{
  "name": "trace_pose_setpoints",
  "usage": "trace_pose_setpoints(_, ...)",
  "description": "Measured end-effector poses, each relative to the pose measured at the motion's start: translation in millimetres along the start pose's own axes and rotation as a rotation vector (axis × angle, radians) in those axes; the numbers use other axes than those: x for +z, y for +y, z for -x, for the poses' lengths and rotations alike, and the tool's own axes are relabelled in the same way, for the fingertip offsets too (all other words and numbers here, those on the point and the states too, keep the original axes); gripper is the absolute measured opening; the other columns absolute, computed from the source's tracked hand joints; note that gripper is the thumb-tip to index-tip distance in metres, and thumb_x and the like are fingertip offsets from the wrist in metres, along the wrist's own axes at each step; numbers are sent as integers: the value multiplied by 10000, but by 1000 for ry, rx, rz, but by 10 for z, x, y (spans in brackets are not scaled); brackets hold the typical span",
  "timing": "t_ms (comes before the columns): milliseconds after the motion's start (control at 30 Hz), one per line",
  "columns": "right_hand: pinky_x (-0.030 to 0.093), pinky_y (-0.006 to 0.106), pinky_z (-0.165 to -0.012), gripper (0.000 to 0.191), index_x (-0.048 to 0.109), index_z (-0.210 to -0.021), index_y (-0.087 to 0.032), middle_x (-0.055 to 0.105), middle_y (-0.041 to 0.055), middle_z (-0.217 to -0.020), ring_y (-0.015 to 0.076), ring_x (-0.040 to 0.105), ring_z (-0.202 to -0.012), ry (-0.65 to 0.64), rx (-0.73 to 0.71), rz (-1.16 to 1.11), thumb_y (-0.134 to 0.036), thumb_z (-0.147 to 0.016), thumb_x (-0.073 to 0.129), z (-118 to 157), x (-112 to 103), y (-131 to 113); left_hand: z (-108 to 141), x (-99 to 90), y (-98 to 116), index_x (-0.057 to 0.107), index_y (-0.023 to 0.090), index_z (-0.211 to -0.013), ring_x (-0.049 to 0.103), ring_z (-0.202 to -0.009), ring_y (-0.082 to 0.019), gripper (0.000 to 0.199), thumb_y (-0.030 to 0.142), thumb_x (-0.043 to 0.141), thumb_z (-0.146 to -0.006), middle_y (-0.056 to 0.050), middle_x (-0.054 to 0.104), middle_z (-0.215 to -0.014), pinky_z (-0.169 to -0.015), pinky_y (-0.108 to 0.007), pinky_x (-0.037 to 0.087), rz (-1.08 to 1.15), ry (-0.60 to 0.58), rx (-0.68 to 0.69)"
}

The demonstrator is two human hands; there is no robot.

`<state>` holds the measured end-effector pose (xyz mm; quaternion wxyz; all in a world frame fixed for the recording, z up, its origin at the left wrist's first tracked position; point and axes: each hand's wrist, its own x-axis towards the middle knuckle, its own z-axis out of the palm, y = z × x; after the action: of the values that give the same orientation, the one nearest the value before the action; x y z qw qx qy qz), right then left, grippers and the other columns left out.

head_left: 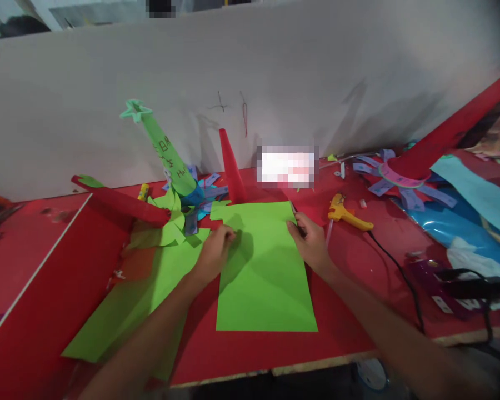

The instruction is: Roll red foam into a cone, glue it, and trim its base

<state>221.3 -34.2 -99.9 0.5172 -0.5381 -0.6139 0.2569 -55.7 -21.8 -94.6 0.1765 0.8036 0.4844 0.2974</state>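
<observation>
A bright green sheet of paper lies in front of me on the red table. My right hand grips its upper right edge, thumb on top and fingers curled beneath. Over the upper left edge is my left hand, its fingers curled closed, with a shadow on the sheet beside it. Whatever those fingers hold, if anything, is hidden. More green sheets lie under and beyond my left forearm. Just behind the main sheet stands a narrow red paper cone.
A green cone with a star top stands at back left, near a red paper roll. To the right lie a yellow glue gun with a black cord and a blue plastic packet. A large red cone leans there. A grey wall closes off the back.
</observation>
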Motion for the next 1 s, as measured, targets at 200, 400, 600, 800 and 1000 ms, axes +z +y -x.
trace_pose_setpoints(200, 334, 262, -572, 288, 528, -810, -227, 455, -44, -665, 132, 447, -608, 11, 24, -92, -448, -979, 601, 21, 10, -2, -102, -232, -301, 630, 203, -1178, 626, -1009, -206, 284, 412, 602, -987, -95, 655, -1165, -922, -326, 497, 243, 517, -205)
trace_pose_setpoints(400, 448, 266, -613, 186, 598, -980, -234, 596, -14, -775, 152, 573, -671, 1, 35, -200, -418, -998, 577, 88, 73, -43, -88, -128, -170, 709, 200, -1160, 704, -1026, -247, 560, 518, 873, -730, -99, 758, -1155, -883, -318, 556, 754, 250, -316)
trace_pose_setpoints(600, 554, 358, -824, 201, 638, -1098, -228, 723, 76, -1010, 234, 693, -954, -28, -145, 71, -366, -1042, 502, 90, 66, -41, -97, -156, -160, 747, 157, -869, 692, -665, -192, 495, 542, 931, -618, -45, 771, -788, -638, -285, 564, 903, 397, -574)
trace_pose_setpoints(800, 524, 496, -1027, 273, 663, -1229, -223, 696, 144, -1259, 326, 631, -1174, -194, -272, 452, -342, -1002, 567, -26, -8, 93, -174, -257, -276, 730, 190, -946, 757, -727, -212, 534, 577, 928, -636, -47, 799, -843, -713, -314, 637, 1162, 602, -750)
trace_pose_setpoints(1000, 519, 497, -1051, 459, 598, -1388, -224, 662, 126, -1375, 330, 602, -1223, -294, -329, 628, -406, -970, 649, -1, 17, 123, -152, -251, -239, 737, 197, -1008, 782, -875, -253, 544, 585, 910, -668, -65, 812, -935, -788, -335, 650, 1195, 542, -731)
